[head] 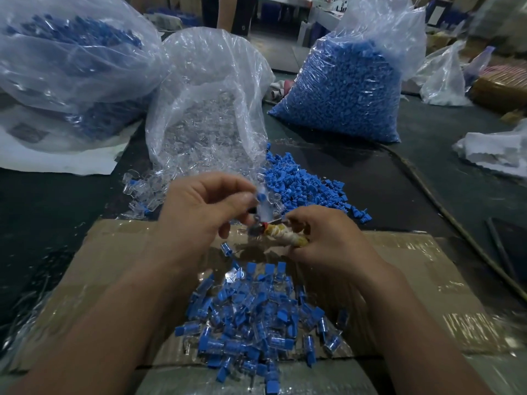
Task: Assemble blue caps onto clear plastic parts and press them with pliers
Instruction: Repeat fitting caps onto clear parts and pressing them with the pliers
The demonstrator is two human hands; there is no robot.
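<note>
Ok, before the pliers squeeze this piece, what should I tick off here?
1. Clear part pinched in the left hand: ok.
2. Blue cap on that part: present; seated straight, cannot tell, blurred.
3. Pliers held by their wrapped handles in the right hand: ok.
4. Pliers' head lined up on the part: close beneath it, contact cannot tell.
5. Finished pile lying on the cardboard below the hands, ready for the drop: ok.
6. Loose blue caps heaped just beyond the hands for the next piece: ok.
</note>
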